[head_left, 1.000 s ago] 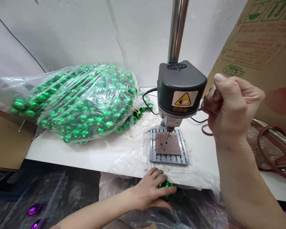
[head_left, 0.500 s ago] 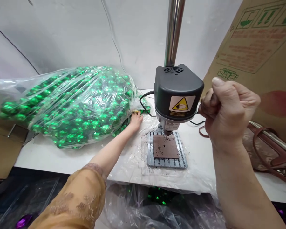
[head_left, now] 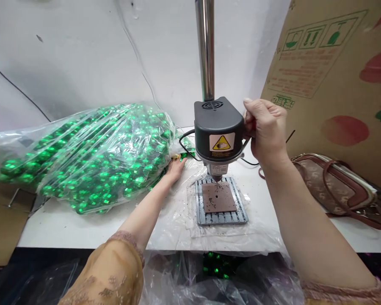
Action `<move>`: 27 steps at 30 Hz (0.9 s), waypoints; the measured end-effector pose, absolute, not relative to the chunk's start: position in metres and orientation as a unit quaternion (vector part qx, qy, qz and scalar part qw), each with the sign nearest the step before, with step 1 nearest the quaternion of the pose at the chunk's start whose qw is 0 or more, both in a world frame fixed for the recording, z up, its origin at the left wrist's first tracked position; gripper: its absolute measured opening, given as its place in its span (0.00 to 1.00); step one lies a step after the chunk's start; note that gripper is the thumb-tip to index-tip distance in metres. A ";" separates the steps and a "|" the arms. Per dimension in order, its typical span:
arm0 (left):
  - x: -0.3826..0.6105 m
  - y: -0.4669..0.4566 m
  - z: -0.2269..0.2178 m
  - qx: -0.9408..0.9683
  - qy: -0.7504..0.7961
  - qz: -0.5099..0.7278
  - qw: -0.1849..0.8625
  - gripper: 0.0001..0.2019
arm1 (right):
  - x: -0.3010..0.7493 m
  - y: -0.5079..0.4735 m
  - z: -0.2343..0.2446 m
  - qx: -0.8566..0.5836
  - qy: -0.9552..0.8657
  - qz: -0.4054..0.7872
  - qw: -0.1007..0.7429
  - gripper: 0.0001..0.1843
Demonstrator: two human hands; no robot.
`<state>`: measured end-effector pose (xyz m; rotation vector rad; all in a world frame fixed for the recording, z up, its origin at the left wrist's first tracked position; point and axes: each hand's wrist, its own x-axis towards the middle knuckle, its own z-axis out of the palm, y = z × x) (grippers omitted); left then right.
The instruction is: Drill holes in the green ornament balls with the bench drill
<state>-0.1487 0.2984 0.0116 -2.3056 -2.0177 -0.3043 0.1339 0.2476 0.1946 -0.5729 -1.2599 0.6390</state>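
Observation:
My left hand point(head_left: 175, 168) reaches to the right end of a clear plastic bag point(head_left: 47, 137) full of shiny faceted green balls point(head_left: 114, 156). Its fingers touch the green pieces at the bag's opening, and their tips are partly hidden, so I cannot tell whether they grip one. Closed in a fist, my right hand point(head_left: 268, 127) is wrapped round the feed handle at the right side of a black bench drill press point(head_left: 220, 123); the fingers cover most of that handle. Under the drill chuck point(head_left: 218, 178) a brown square board point(head_left: 220, 203) with a dark hole and scattered chips lies on the slotted metal base point(head_left: 243, 214).
A chrome column point(head_left: 206, 55) rises behind the drill. To the right stand a large printed carton point(head_left: 305, 80) and a brown handbag point(head_left: 339, 182). Another cardboard box point(head_left: 1, 228) is at the left. Clear plastic sheeting point(head_left: 168, 233) hangs over the front edge of the white table point(head_left: 73, 231).
My right hand has moved left and in close against the drill's side. My left hand stays at the bag's opening, its fingers a little further in. The camera view has shifted slightly.

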 end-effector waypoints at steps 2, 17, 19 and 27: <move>-0.147 0.281 0.014 -0.741 -0.651 -0.166 0.004 0.19 | 0.133 0.244 0.196 -0.278 -0.527 0.359 0.719 0.21; -0.079 0.155 0.014 -0.357 -0.443 -0.527 -0.631 0.26 | 0.130 0.250 0.192 -0.271 -0.528 0.327 0.735 0.25; -0.075 0.157 0.011 -0.410 -0.473 -0.530 -0.572 0.28 | 0.131 0.248 0.192 -0.261 -0.531 0.322 0.739 0.25; -0.068 0.168 -0.003 -0.601 -0.490 -0.451 -0.441 0.31 | 0.131 0.253 0.189 -0.234 -0.546 0.284 0.753 0.28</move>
